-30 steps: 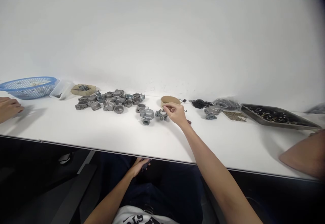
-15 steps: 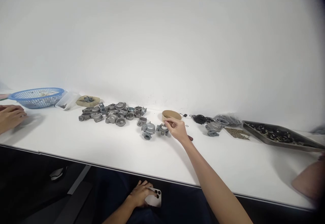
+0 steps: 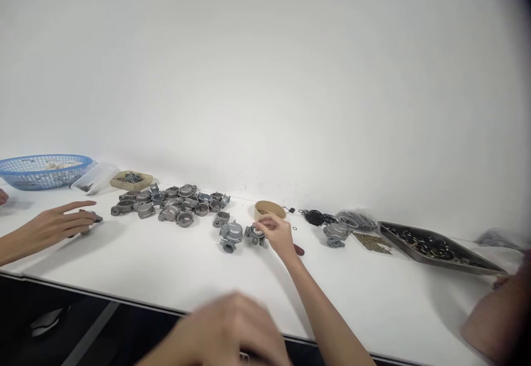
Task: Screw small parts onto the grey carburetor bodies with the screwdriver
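Note:
My right hand [image 3: 276, 234] is closed, its fingertips pinched together at the top of a small grey metal carburetor part [image 3: 254, 236] on the white table. What the fingertips hold is too small to make out. Left of that part stands a larger grey carburetor [image 3: 230, 236], with an open round metal piece [image 3: 221, 219] behind it. Close to the camera, my left hand [image 3: 232, 327] is raised at the bottom of the view. Motion blurs it, and its fingers curl down out of sight.
Behind my right hand sits a tan bowl [image 3: 269, 207] of small brass pieces. Grey carburetor bodies [image 3: 178, 203] are heaped to the left. Rightward are black rings [image 3: 317, 217], another carburetor [image 3: 336, 234] and a dark tray [image 3: 440, 252]. A co-worker's hand [image 3: 53, 228] reaches in from the left.
My left hand has risen from my lap, where it lay on a phone, toward the camera. My right fingertips are lower on the carburetor part. The co-worker's hand has moved right.

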Demonstrator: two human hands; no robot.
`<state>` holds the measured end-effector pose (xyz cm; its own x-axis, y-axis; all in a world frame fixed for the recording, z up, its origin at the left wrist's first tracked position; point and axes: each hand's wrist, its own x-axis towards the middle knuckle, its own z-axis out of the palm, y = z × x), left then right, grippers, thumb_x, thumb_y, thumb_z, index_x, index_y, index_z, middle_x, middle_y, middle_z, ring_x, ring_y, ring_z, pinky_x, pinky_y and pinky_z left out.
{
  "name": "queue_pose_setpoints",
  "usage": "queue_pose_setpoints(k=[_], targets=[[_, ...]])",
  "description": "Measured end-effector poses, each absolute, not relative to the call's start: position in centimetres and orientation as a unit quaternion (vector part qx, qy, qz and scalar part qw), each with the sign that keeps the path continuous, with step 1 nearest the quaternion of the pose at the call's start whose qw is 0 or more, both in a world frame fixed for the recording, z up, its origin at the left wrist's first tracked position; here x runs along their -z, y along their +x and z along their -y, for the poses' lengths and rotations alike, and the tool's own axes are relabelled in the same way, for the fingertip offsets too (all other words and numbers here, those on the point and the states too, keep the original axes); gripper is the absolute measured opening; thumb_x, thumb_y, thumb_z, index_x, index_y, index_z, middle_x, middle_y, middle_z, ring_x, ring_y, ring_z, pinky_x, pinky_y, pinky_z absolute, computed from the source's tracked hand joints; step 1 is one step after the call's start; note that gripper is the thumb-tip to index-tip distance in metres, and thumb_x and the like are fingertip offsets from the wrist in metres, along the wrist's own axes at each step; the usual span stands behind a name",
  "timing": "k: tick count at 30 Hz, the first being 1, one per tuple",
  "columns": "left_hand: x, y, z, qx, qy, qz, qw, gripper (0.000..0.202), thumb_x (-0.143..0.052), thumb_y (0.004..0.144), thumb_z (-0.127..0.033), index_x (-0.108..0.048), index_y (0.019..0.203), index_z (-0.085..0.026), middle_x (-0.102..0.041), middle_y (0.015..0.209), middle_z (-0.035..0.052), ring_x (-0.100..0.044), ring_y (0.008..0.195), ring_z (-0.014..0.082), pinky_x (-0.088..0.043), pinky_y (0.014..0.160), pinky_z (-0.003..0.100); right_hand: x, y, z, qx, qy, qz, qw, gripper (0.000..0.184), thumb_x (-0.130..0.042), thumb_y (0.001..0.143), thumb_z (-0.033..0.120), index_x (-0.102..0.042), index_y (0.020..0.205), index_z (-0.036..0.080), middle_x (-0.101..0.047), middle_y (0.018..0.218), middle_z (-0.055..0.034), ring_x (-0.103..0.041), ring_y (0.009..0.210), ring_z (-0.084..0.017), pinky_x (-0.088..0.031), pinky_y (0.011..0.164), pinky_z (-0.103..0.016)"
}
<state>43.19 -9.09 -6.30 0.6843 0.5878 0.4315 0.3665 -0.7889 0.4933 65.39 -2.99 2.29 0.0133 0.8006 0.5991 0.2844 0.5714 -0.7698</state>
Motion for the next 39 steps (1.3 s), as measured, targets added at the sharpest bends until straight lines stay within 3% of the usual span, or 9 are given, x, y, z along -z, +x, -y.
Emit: queue_pose_setpoints(k=[3, 6, 10, 14, 21, 29, 32, 35, 39], targets=[[-1.7, 41.9, 4.1, -0.310, 0.901, -0.239, 0.187, 0.044, -0.054, 0.092, -0.060, -0.068, 0.126, -0.035, -0.069, 0.125, 0.0014, -0.061, 0.122, 0.0234, -0.048, 0.108, 0.041, -2.5, 65.2, 3.3, -0.211, -0.409, 0.677, 0.574, 0.023, -0.081, 0.076, 0.042, -0.070, 0.079, 0.022, -0.075, 0.074, -0.0054, -0.075, 0.070, -0.026, -0.064, 0.062, -0.036], [-5.1, 40.4, 0.4, -0.370, 0.862, -0.306, 0.165, 0.047, -0.053, 0.094, -0.056, -0.068, 0.124, -0.024, -0.066, 0.128, 0.0092, -0.061, 0.118, 0.0274, -0.048, 0.105, 0.043, -2.5, 64.8, 3.6, -0.215, -0.401, 0.694, 0.558, 0.022, -0.080, 0.076, 0.043, -0.070, 0.078, 0.023, -0.075, 0.073, -0.0051, -0.075, 0.069, -0.027, -0.062, 0.057, -0.035], [-3.0, 39.6, -0.2, -0.312, 0.858, -0.336, 0.229, 0.065, -0.065, 0.085, -0.062, -0.055, 0.141, -0.031, -0.053, 0.146, 0.0079, -0.052, 0.130, 0.0304, -0.045, 0.106, 0.041, -2.1, 64.0, 4.0, -0.181, -0.403, 0.726, 0.527, 0.020, -0.079, 0.078, 0.042, -0.072, 0.077, 0.024, -0.076, 0.075, -0.0045, -0.073, 0.067, -0.025, -0.060, 0.061, -0.036], [-1.3, 40.4, 0.6, -0.314, 0.860, -0.317, 0.247, 0.069, -0.076, 0.076, -0.059, -0.061, 0.134, -0.026, -0.061, 0.136, 0.0089, -0.055, 0.124, 0.0300, -0.045, 0.105, 0.040, -1.4, 63.1, 4.3, -0.120, -0.406, 0.770, 0.478, 0.015, -0.074, 0.084, 0.039, -0.073, 0.079, 0.024, -0.076, 0.078, -0.0022, -0.070, 0.069, -0.022, -0.055, 0.065, -0.033], [-1.8, 40.4, 0.2, -0.313, 0.863, -0.307, 0.252, 0.063, -0.079, 0.074, -0.054, -0.065, 0.128, -0.025, -0.065, 0.131, 0.0066, -0.059, 0.119, 0.0284, -0.047, 0.101, 0.035, -0.1, 62.2, 4.1, 0.002, -0.378, 0.812, 0.446, 0.021, -0.062, 0.094, 0.033, -0.073, 0.078, 0.025, -0.075, 0.074, -0.0010, -0.064, 0.062, -0.019, -0.048, 0.061, -0.032], [-1.6, 40.3, 0.0, -0.342, 0.854, -0.311, 0.238, 0.058, -0.080, 0.072, -0.056, -0.069, 0.121, -0.027, -0.069, 0.124, 0.0044, -0.061, 0.115, 0.0259, -0.047, 0.098, 0.032, -0.7, 63.0, 4.0, -0.073, -0.393, 0.805, 0.439, 0.011, -0.067, 0.087, 0.029, -0.077, 0.083, 0.026, -0.077, 0.082, -0.0021, -0.071, 0.069, -0.022, -0.056, 0.066, -0.035], [-1.8, 40.1, 0.1, -0.326, 0.866, -0.301, 0.232, 0.066, -0.084, 0.067, -0.053, -0.066, 0.125, -0.028, -0.068, 0.125, 0.0036, -0.062, 0.114, 0.0257, -0.047, 0.097, 0.031, -0.8, 63.2, 4.0, -0.104, -0.392, 0.800, 0.442, 0.010, -0.067, 0.086, 0.026, -0.077, 0.085, 0.026, -0.077, 0.085, -0.0020, -0.072, 0.072, -0.022, -0.059, 0.067, -0.034], [-1.9, 40.0, 0.3, -0.311, 0.874, -0.298, 0.225, 0.075, -0.088, 0.062, -0.048, -0.062, 0.129, -0.027, -0.066, 0.128, 0.0053, -0.062, 0.113, 0.0266, -0.047, 0.096, 0.033, -0.8, 63.3, 4.0, -0.120, -0.392, 0.785, 0.463, 0.010, -0.067, 0.087, 0.029, -0.076, 0.084, 0.025, -0.077, 0.084, -0.0032, -0.072, 0.073, -0.023, -0.060, 0.066, -0.036], [-1.9, 40.1, 0.5, -0.309, 0.874, -0.305, 0.218, 0.073, -0.087, 0.063, -0.044, -0.062, 0.129, -0.026, -0.066, 0.126, 0.0054, -0.063, 0.111, 0.0264, -0.048, 0.093, 0.033, -0.7, 63.4, 3.9, -0.143, -0.387, 0.769, 0.488, 0.012, -0.069, 0.086, 0.033, -0.076, 0.081, 0.024, -0.077, 0.084, -0.0046, -0.072, 0.074, -0.024, -0.061, 0.066, -0.037]])
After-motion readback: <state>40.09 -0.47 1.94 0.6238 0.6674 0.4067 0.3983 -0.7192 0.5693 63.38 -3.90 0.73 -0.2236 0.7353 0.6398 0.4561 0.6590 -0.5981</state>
